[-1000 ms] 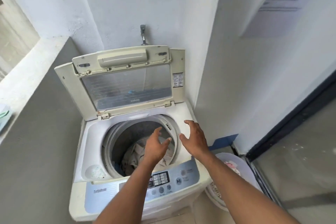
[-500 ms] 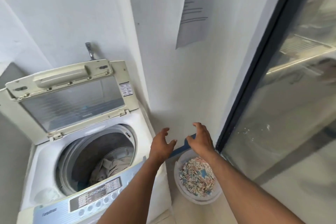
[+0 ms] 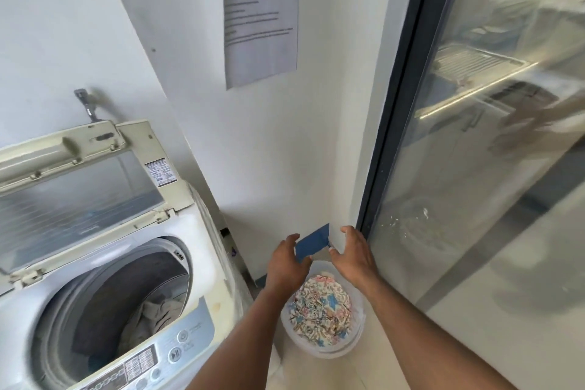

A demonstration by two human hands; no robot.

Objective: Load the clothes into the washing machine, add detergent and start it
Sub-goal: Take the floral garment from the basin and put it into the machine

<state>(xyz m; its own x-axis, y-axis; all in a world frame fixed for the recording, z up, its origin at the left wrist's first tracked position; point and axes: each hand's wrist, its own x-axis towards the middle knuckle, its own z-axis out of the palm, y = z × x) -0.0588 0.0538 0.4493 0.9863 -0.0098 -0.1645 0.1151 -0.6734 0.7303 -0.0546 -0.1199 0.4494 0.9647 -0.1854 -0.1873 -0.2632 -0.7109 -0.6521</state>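
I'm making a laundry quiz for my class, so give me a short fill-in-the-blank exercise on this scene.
1. The washing machine lid is ____.
2. The patterned clothes lie in a ____ on the floor.
3. Both hands, left hand and right hand, hold ____.

Missing words: open; basket; nothing

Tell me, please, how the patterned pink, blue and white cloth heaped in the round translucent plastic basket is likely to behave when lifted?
The patterned cloth lies crumpled in the translucent plastic basket, so it is probably floppy and will drape and trail. It looks light and unlikely to slip; both open hands, left and right, should gather it.
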